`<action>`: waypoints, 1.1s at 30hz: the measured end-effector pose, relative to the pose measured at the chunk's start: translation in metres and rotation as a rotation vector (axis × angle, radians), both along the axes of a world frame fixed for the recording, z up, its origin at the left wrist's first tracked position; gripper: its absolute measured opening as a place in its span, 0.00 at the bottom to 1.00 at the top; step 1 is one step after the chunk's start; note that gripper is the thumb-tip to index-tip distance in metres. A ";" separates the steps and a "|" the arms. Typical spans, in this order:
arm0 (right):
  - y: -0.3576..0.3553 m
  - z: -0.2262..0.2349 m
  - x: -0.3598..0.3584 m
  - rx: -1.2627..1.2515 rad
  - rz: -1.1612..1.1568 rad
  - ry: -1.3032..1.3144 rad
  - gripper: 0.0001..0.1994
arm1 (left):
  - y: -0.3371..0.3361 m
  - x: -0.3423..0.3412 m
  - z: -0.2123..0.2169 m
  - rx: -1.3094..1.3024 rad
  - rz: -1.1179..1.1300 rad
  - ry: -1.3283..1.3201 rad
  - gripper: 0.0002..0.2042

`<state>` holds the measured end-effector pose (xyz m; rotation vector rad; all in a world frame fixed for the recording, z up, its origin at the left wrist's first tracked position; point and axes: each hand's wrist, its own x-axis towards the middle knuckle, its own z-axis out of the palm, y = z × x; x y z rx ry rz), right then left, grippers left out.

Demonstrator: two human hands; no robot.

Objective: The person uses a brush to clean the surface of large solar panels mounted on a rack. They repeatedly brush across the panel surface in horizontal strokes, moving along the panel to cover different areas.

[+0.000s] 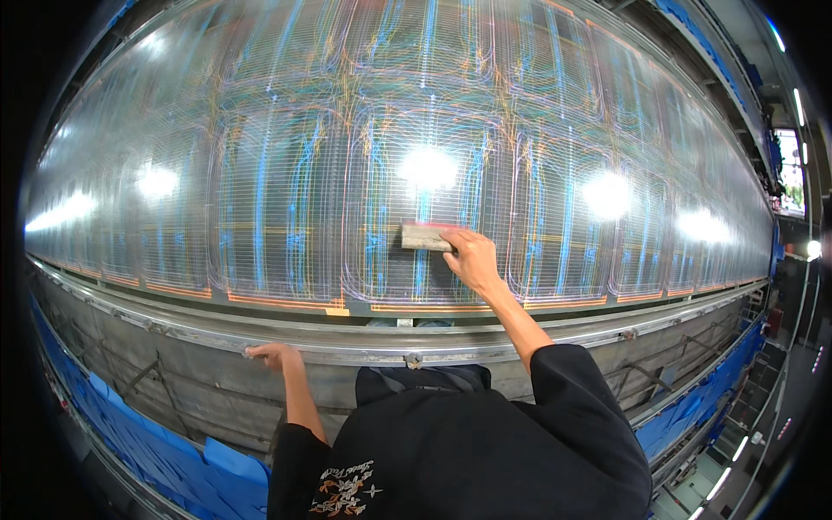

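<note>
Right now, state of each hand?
Left hand: fingers closed over the metal frame rail, gripping its edge.
Right hand: closed on a small flat block, pressed against the glossy ribbed panel.

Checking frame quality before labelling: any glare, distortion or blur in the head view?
Head view: four bright glare spots on the glossy ribbed panel, one just above the block held by the right hand; strong fisheye bending of the metal rail where the left hand rests; black vignette at the corners; hands sharp.
</note>
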<state>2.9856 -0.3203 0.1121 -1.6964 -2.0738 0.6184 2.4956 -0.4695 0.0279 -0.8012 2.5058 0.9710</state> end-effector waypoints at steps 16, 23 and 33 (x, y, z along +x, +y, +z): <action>-0.123 0.028 0.250 0.052 -0.471 0.047 0.19 | -0.063 0.014 -0.026 0.459 -0.337 0.208 0.55; 0.029 -0.017 0.373 0.236 -0.232 -0.009 0.18 | -0.101 0.335 -0.013 0.549 -0.140 0.134 0.54; 0.090 -0.073 0.394 0.207 -0.058 -0.018 0.24 | -0.086 0.419 -0.014 -0.170 -0.118 0.241 0.45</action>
